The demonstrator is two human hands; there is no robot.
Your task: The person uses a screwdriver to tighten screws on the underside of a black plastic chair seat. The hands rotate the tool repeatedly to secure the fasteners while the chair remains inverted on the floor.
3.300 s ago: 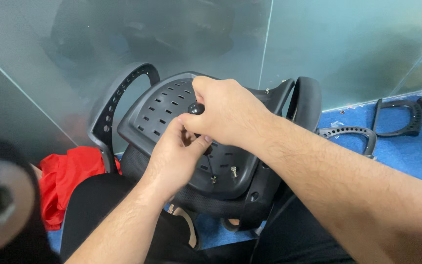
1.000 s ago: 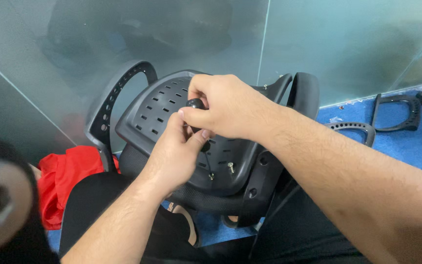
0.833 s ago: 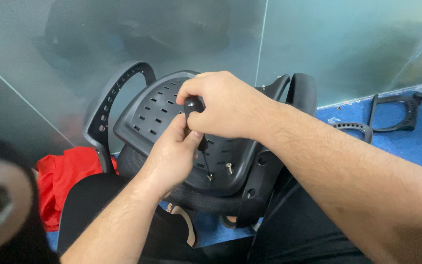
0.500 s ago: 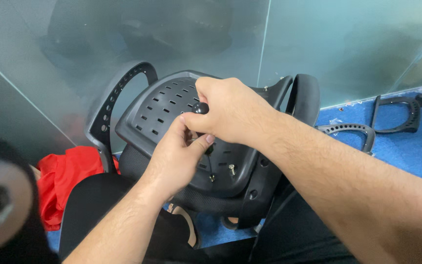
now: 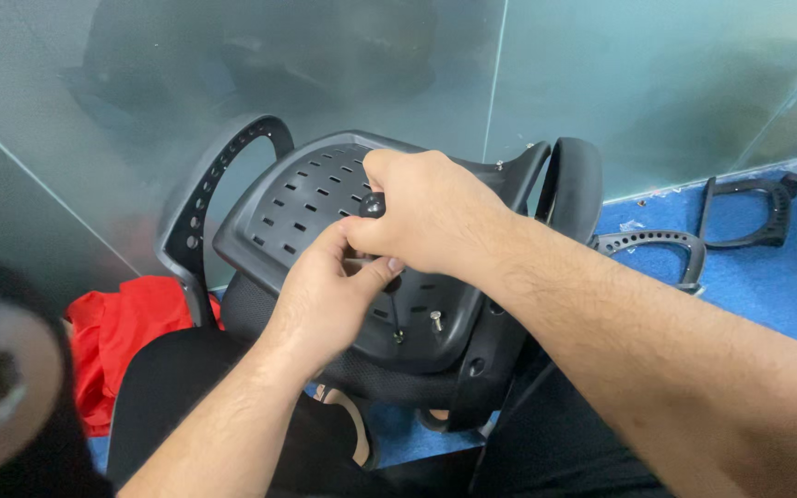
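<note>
Head view, only cam. Person is sitting w/ a black perforated plastic chair shell (image 5: pixel 306 207) propped on the lap, underside facing up, top edge leaning toward the frosted glass wall (image 5: pixel 601 83).

Right hand (image 5: pixel 431 212) is wrapping over a small tool w/ a round black knob (image 5: pixel 375 205), fingers closed around it, knob poking out by the thumb. Looks like a screwdriver or hex key handle; shaft is mostly hidden, a thin dark bit is showing below the left thumb, running down toward a fastener hole.

Left hand (image 5: pixel 329 295) is sitting just under the right one, fingers pinched shut on the tool's shaft or on a small part there, can't tell which. Slight motion blur on it.

A silver bolt (image 5: pixel 435 320) is standing upright in the shell just beside the left hand, not seated flush.

Armrest loop (image 5: pixel 209 189) is attached on the shell's left side, padded armrest (image 5: pixel 574 184) on the right.

Step in hand, my read: driving a fastener into the shell underside, right hand turning, left hand steadying. Next move prob. calls for keeping the tool square to the hole, then shifting to the standing bolt.

Around: red cloth (image 5: pixel 126 323) on the blue floor (image 5: pixel 749 286) at left, spare black armrest frames (image 5: pixel 740 207) lying on the floor at right, well apart from the hands. Blurred dark round thing (image 5: pixel 2 387) is filling the near-left corner, can't tell what it is.
</note>
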